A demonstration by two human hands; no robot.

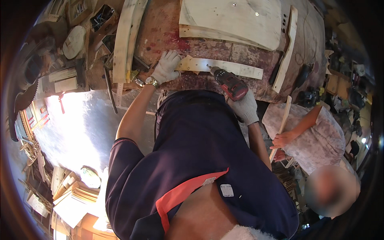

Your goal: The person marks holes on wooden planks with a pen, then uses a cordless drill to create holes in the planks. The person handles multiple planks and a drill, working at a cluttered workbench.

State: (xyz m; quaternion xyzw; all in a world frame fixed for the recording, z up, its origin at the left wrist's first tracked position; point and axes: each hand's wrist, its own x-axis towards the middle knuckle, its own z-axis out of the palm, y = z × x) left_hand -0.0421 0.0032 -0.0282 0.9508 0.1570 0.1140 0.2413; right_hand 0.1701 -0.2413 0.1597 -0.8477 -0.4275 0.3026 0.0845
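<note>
My left hand (166, 67), in a white knitted glove, grips the left end of a pale wooden strip (240, 69) lying on the workbench. A watch shows at that wrist. In my gloved right hand (245, 107) is a red and black cordless drill (230, 82), my fingers closed round its handle and partly hidden beneath it. The drill's tip meets the strip left of its middle, where a small light shines on the wood. Several small dark marks or holes show along the strip's left part.
Curved wooden panels (232, 20) lie at the back of the worn reddish workbench (156, 36). Long boards stand on its left (127, 40) and right (285, 52). At the right a co-worker (308, 132) holds a thin wooden slat (286, 116). A handsaw (26, 98) shows far left.
</note>
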